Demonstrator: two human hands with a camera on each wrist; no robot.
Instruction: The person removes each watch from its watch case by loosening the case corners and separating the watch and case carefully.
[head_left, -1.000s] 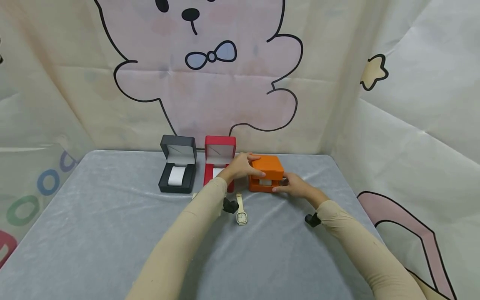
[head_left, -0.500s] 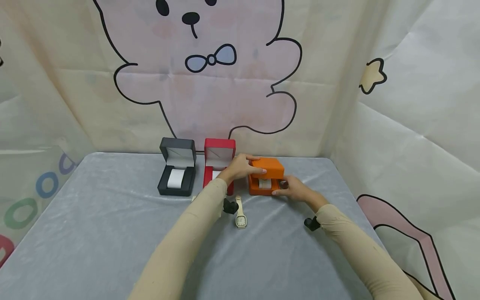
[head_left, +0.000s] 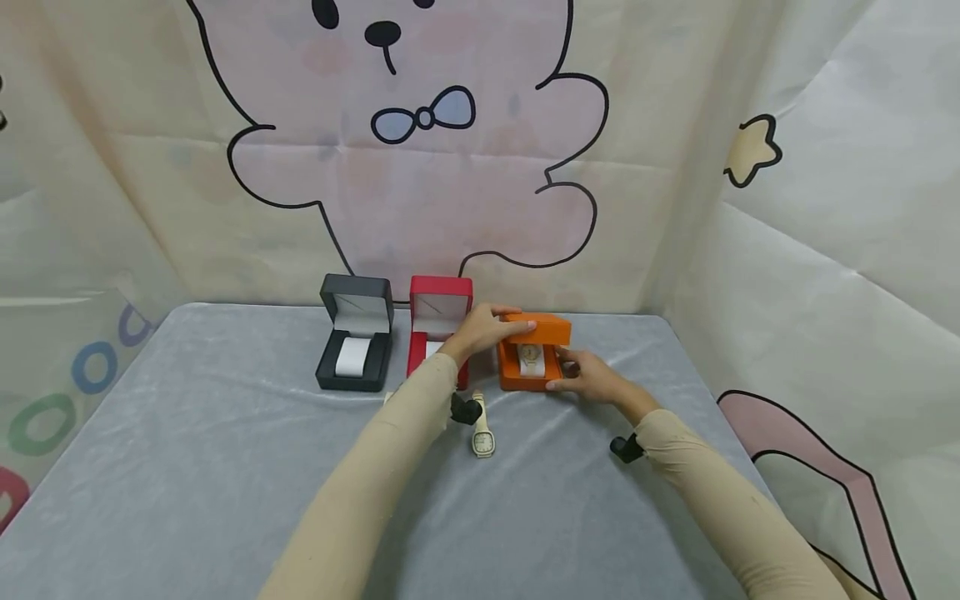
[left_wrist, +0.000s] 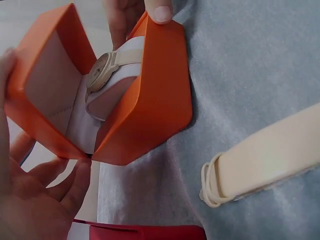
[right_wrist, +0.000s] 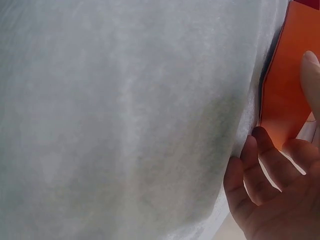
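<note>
The orange watch box [head_left: 525, 383] stands at the back of the table, its lid partly raised. My left hand [head_left: 477, 333] holds the lid [head_left: 551, 330], thumb on the front edge and fingers behind. My right hand [head_left: 594, 379] grips the base at its right side, thumb at the front corner; in the right wrist view its fingers lie along the orange wall [right_wrist: 286, 75]. Inside, a cream-strapped watch [left_wrist: 102, 70] is wrapped round a white cushion [left_wrist: 112, 97]. Another cream watch [head_left: 482, 440] lies on the table in front of the boxes.
Left of the orange box stand an open red watch box [head_left: 441, 300], partly behind my left hand, and an open black one [head_left: 352, 367] with a white cushion. A small pale item [head_left: 387, 397] shows beside my left sleeve. A printed curtain [head_left: 420, 208] hangs behind the grey-covered table [head_left: 187, 450].
My left hand has tilted the orange lid further up and back, so the watch inside now shows from the head view. The right hand has stayed at the base.
</note>
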